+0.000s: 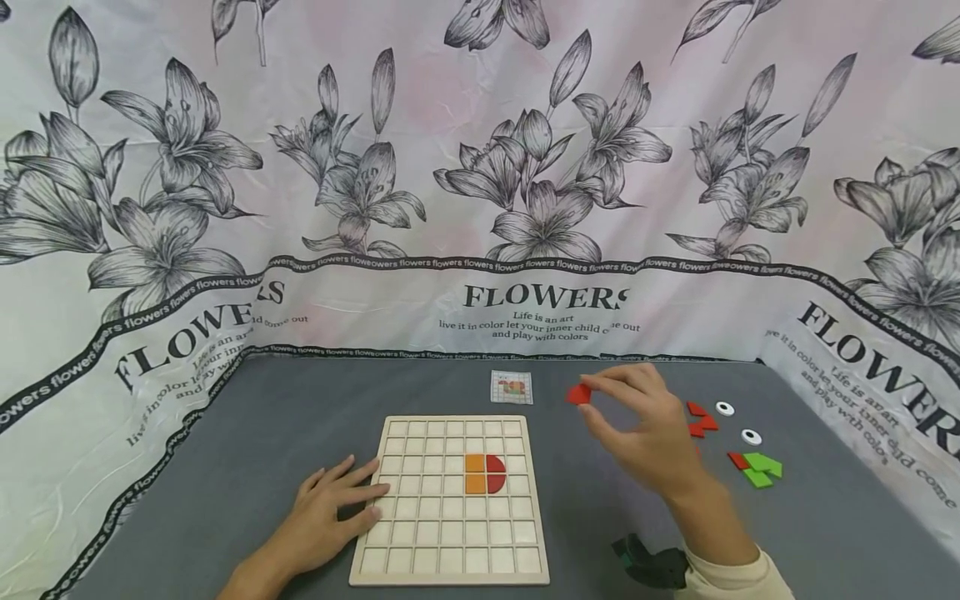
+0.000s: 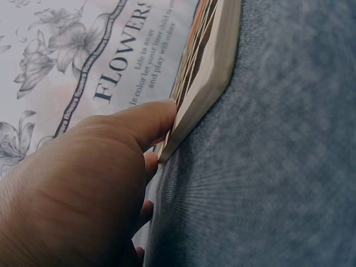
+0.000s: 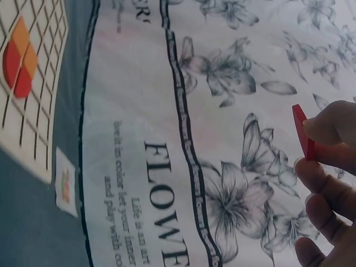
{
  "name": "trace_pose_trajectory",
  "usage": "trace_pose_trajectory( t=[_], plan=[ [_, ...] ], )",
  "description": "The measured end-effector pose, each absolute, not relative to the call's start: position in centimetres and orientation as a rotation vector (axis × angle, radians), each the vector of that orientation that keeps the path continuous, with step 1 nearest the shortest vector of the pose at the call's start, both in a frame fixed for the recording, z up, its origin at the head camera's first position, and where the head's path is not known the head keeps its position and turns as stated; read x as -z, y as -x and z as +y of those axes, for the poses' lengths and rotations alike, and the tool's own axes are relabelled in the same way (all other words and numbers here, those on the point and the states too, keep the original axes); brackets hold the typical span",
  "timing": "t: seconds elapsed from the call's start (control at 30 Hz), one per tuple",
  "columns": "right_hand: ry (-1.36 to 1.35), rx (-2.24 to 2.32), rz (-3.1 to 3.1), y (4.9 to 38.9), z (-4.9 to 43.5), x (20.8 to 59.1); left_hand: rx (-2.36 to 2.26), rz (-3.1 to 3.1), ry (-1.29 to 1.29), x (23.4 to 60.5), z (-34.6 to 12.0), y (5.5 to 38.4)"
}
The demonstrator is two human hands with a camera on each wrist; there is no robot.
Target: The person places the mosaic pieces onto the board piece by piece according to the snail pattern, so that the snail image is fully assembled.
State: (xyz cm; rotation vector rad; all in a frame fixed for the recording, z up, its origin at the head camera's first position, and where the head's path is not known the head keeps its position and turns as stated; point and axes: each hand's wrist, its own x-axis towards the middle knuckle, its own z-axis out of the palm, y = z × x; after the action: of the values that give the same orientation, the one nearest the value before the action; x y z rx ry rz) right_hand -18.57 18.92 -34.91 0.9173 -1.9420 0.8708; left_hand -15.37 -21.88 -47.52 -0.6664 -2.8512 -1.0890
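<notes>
A pale wooden grid board (image 1: 427, 533) lies on the grey table in the head view. Two orange square tiles (image 1: 475, 473) sit in its cells, with two red quarter-round tiles (image 1: 496, 474) directly to their right. My left hand (image 1: 322, 512) rests at the board's left edge, fingers extended onto the rim; the left wrist view shows the thumb (image 2: 158, 118) against the wooden edge. Up and to the right of the board, my right hand (image 1: 637, 425) pinches a red tile (image 1: 578, 394) between thumb and index finger. In the right wrist view this tile (image 3: 303, 132) appears nearly edge-on, raised above the table.
Behind the board lies a small pattern card (image 1: 512, 387). To the right are several loose red tiles (image 1: 702, 421), green tiles (image 1: 761, 468) and two white rings with dark centres (image 1: 724, 408). A flower-printed cloth (image 1: 540, 308) hangs behind the table.
</notes>
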Motion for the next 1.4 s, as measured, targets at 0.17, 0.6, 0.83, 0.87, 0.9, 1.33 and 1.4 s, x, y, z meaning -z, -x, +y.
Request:
trace_pose_trajectory(
  t=[0.17, 0.6, 0.83, 0.87, 0.9, 1.33, 1.4],
  plan=[
    [-0.962, -0.909, -1.941, 18.6, 16.5, 35.0, 1.082, -2.859, 0.664, 47.1, -21.9, 15.3],
    [-0.981, -0.971, -1.981, 18.9, 11.2, 36.8, 1.056, -2.867, 0.657, 47.2, -22.1, 15.7],
    [-0.968, -1.012, -2.052, 19.8, 8.9, 38.5, 1.044, -2.870, 0.651, 47.0, -22.3, 15.6],
    [-0.967, -1.024, -2.065, 19.9, 8.6, 38.8, 1.043, -2.872, 0.648, 47.0, -22.3, 15.6],
    [-0.965, -1.036, -2.078, 20.1, 8.3, 39.1, 1.043, -2.874, 0.645, 47.0, -22.4, 15.6],
    [-0.852, -1.110, -2.367, 20.5, 6.3, 43.8, 1.063, -2.868, 0.643, 47.3, -22.0, 15.5],
    [-0.860, -1.091, -2.391, 20.6, 6.2, 44.5, 1.076, -2.867, 0.646, 47.4, -21.9, 15.4]
  ],
)
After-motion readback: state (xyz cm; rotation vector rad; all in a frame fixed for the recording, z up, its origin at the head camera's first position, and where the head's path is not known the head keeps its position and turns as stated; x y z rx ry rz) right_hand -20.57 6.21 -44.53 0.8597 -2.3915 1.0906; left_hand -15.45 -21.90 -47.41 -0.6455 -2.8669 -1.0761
